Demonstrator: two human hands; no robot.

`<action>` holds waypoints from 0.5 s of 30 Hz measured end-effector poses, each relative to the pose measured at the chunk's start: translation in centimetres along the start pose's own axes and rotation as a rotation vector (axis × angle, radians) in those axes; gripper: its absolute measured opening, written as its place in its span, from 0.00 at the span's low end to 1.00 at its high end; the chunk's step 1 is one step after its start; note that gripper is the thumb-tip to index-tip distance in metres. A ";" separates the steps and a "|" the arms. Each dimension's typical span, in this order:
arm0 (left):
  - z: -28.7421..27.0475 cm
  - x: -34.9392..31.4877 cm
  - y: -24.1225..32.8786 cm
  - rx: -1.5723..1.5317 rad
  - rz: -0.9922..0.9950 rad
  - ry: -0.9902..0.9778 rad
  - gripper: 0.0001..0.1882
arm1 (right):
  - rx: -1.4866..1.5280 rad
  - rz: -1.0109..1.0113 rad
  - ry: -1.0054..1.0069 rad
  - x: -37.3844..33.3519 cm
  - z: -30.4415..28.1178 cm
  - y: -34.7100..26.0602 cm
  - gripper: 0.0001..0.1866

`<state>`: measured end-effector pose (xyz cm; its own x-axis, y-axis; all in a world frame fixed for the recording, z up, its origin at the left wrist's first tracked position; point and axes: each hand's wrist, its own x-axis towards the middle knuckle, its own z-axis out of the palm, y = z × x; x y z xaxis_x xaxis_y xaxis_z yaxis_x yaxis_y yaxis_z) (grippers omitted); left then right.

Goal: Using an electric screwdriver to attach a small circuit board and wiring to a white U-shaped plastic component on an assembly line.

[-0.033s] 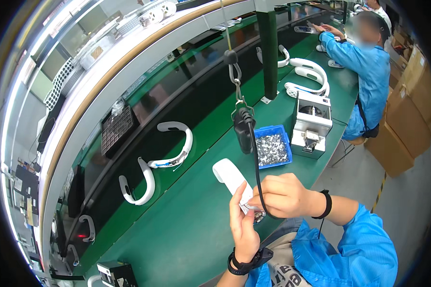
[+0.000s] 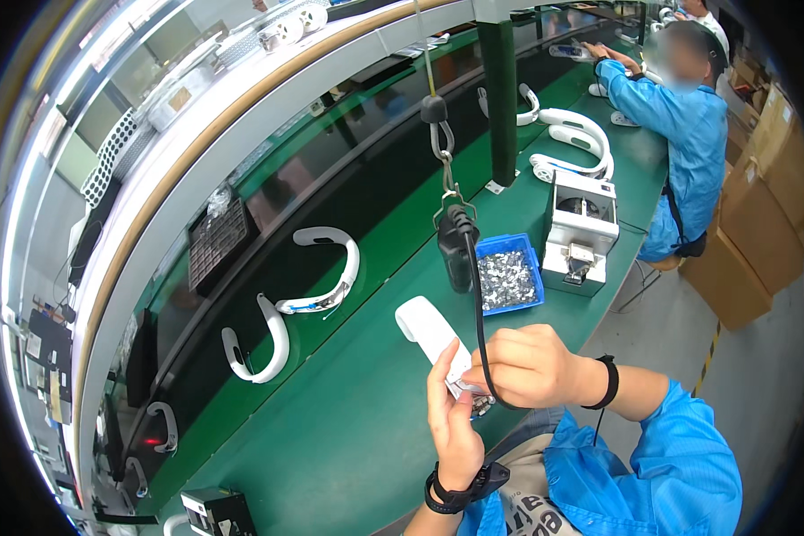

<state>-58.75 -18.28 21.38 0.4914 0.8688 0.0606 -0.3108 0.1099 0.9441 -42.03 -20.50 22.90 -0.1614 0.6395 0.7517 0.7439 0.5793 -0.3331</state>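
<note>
My left hand point(image 2: 453, 438) is closed around a white curved casing point(image 2: 431, 338), which looks like half of a neck fan. It is held tilted over the front edge of the green bench. At the casing's lower end, the fingers of my right hand point(image 2: 531, 364) are pinched together against it. What they grip is too small and covered to name. Small metallic bits point(image 2: 482, 405) show just below the fingers. A black corded tool point(image 2: 456, 255) hangs from a hook and chain above the bench, its cable passing in front of my right hand.
A blue tray point(image 2: 509, 272) of small metal parts stands beyond my hands, beside a silver machine point(image 2: 582, 232). White neck-fan pieces point(image 2: 326, 268) lie on the dark conveyor strip, others point(image 2: 576, 143) farther right. A co-worker in blue point(image 2: 688, 116) sits at the far right near cardboard boxes point(image 2: 732, 259).
The hanging black tool has swayed very slightly. My hands and the white casing have hardly moved.
</note>
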 end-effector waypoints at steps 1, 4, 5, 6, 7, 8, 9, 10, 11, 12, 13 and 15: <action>0.2 0.1 0.1 0.023 0.005 0.018 0.30 | -0.090 -0.052 -0.016 -0.1 0.1 -0.1 0.09; 0.6 0.1 0.2 0.093 0.019 0.075 0.29 | -0.108 -0.062 -0.002 -0.2 0.2 -0.4 0.10; 0.6 0.0 0.2 0.092 0.016 0.074 0.29 | -0.089 -0.052 0.000 -0.3 0.3 -0.5 0.10; 0.7 -0.1 0.3 0.105 0.027 0.082 0.27 | -0.092 -0.048 0.000 -0.5 0.4 -0.5 0.10; 0.6 -0.2 0.3 0.118 0.037 0.091 0.26 | -0.052 -0.037 0.025 -0.6 0.7 -0.5 0.11; 0.4 -0.2 0.3 0.118 0.034 0.088 0.26 | -0.012 -0.026 0.050 -0.7 0.8 -0.6 0.11; 0.1 -0.2 0.1 0.170 0.057 0.080 0.25 | -0.012 -0.024 0.049 -0.8 0.9 -0.7 0.11; -0.2 -0.2 0.0 0.222 0.080 0.072 0.24 | 0.021 -0.004 0.029 -1.0 0.9 -0.7 0.13; -0.2 -0.2 0.0 0.222 0.079 0.072 0.24 | 0.054 0.016 0.009 -1.1 0.8 -0.8 0.15; -0.2 -0.3 0.1 0.204 0.074 0.088 0.23 | 0.055 0.017 0.010 -1.0 0.7 -0.9 0.15; -0.3 -0.4 0.1 0.186 0.069 0.104 0.23 | 0.111 0.074 0.016 -0.8 0.4 -1.0 0.16; -0.8 -0.8 0.1 0.127 0.049 0.084 0.22 | 0.097 0.228 0.091 -1.8 -0.2 -1.5 0.20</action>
<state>-59.83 -18.52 21.15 0.4067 0.9096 0.0856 -0.2249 0.0089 0.9744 -42.72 -22.59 22.13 0.0659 0.7132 0.6978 0.6883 0.4738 -0.5492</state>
